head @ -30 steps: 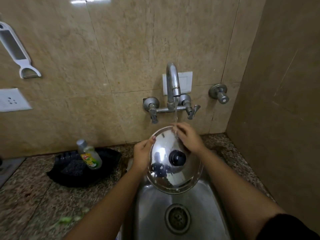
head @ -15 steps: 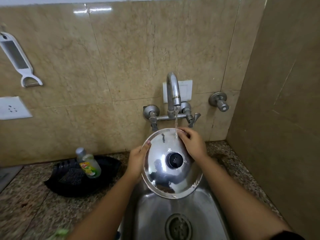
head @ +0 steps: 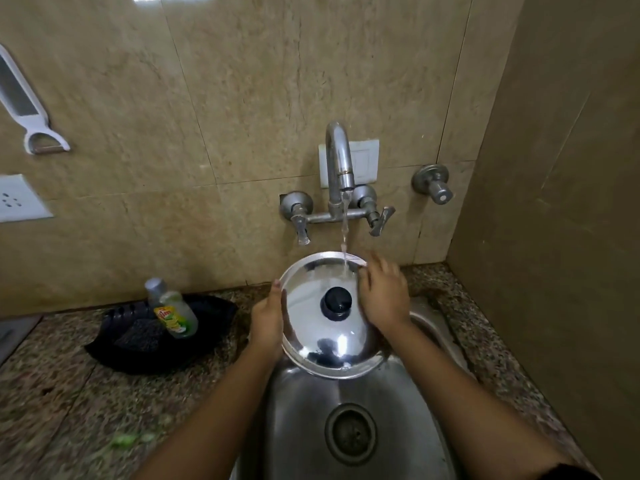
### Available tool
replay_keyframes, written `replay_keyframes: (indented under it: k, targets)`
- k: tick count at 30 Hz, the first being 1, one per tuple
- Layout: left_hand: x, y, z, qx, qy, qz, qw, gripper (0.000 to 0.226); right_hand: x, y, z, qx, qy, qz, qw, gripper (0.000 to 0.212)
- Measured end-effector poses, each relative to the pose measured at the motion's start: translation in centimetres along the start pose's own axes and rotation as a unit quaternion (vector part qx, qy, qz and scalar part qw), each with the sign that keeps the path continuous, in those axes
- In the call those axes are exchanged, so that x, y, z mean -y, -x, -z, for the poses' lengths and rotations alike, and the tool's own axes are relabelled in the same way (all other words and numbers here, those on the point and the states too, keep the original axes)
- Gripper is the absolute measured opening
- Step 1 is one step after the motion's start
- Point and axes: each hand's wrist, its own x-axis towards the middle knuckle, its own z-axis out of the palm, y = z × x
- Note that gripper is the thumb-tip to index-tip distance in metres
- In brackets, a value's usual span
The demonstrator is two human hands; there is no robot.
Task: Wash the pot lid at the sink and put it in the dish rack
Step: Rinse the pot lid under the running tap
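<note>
Round shiny steel pot lid with black knob being held tilted over steel sink basin, so tap water is running off into drain. Left hand clasping lid's left rim, steadying it. Right hand, fingers spread flat, rubbing upper right surface where thin water stream is landing. Chrome wall tap running. No dish rack showing.
</note>
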Motion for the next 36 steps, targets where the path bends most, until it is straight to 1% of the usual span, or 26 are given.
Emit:
replay_keyframes:
  k: [2,3,6,7,8,10,11,12,14,17,18,19,22,23,24,25,27,29,31,32,33,34,36]
  targets:
    - [0.1,-0.1,-0.3,-0.024,0.007,0.010,1.000,0.042,0.5,2.5,-0.6,0.054,0.016,0.069,0.996,0.058]
    - [0.2,-0.2,-0.3,-0.036,0.013,0.016,0.999,0.043,0.5,4.0,-0.7,0.074,0.013,0.081,0.994,0.062]
    - [0.7,-0.2,-0.3,-0.075,0.036,0.050,0.995,0.043,0.3,8.8,-1.3,0.108,0.001,0.070,0.992,0.061]
    - [0.9,-0.1,-0.4,-0.085,0.043,0.059,0.994,0.043,0.4,10.1,-1.5,0.111,0.008,0.100,0.989,0.059]
    - [1.1,0.1,-0.6,-0.093,0.047,0.063,0.993,0.043,0.7,10.8,-1.7,0.115,0.013,0.155,0.981,0.055]
    - [1.2,0.6,-1.1,-0.097,0.048,0.062,0.992,0.043,1.5,10.9,-2.3,0.152,0.014,0.284,0.947,0.051]
    - [1.2,0.7,-1.4,-0.091,0.049,0.057,0.993,0.043,2.0,10.3,-2.5,0.167,0.014,0.328,0.930,0.049]
    - [1.2,0.7,-1.6,-0.080,0.050,0.053,0.994,0.042,2.3,9.7,-2.4,0.175,0.009,0.353,0.919,0.048]
    - [1.0,0.7,-1.5,-0.057,0.050,0.043,0.996,0.040,2.1,8.9,-1.7,0.188,0.003,0.371,0.909,0.047]
    - [0.7,0.0,-0.7,-0.060,0.052,0.044,0.996,0.039,-1.5,9.3,-0.5,0.190,0.035,0.409,0.892,0.048]
    - [0.5,-0.2,-0.3,-0.064,0.056,0.051,0.995,0.039,-3.0,9.3,0.0,0.188,0.034,0.404,0.895,0.048]
    - [0.4,-0.3,-0.1,-0.067,0.061,0.056,0.994,0.038,-4.5,9.0,0.4,0.185,0.028,0.376,0.908,0.049]
    - [0.4,-0.4,0.1,-0.062,0.052,0.047,0.996,0.039,-6.4,6.4,1.2,0.172,-0.011,0.198,0.965,0.050]
    - [0.6,-0.3,-0.1,-0.050,0.040,0.039,0.997,0.040,-6.2,5.2,1.3,0.165,-0.012,0.159,0.973,0.053]
    - [0.8,-0.2,-0.3,-0.033,0.028,0.028,0.999,0.040,-5.5,3.8,1.2,0.162,-0.010,0.142,0.976,0.058]
    - [1.0,0.0,-0.6,-0.016,0.021,0.017,0.999,0.039,-4.6,2.4,1.1,0.164,-0.013,0.140,0.976,0.061]
    - [0.9,0.5,-1.1,0.011,0.009,-0.001,1.000,0.038,-2.7,0.0,0.7,0.186,-0.032,0.148,0.971,0.056]
    - [0.9,0.5,-1.3,0.010,0.007,-0.016,1.000,0.037,-1.4,-1.9,0.4,0.223,-0.038,0.159,0.961,0.048]
    - [1.0,0.1,-1.1,0.004,0.008,-0.025,1.000,0.036,-0.4,-2.7,0.8,0.256,-0.058,0.168,0.950,0.046]
    - [0.9,-0.1,-1.0,0.001,0.002,-0.035,0.999,0.037,0.3,-2.6,1.0,0.265,-0.075,0.172,0.946,0.046]
    - [0.9,-0.2,-1.1,0.001,-0.007,-0.042,0.999,0.039,1.2,-2.2,1.2,0.268,-0.068,0.184,0.943,0.046]
    - [0.8,-0.3,-1.2,0.006,-0.016,-0.049,0.999,0.040,2.2,-1.5,1.0,0.257,-0.026,0.206,0.944,0.047]
    - [0.5,0.1,-1.6,0.020,-0.026,-0.072,0.997,0.041,4.0,1.3,0.1,0.189,0.083,0.270,0.940,0.054]
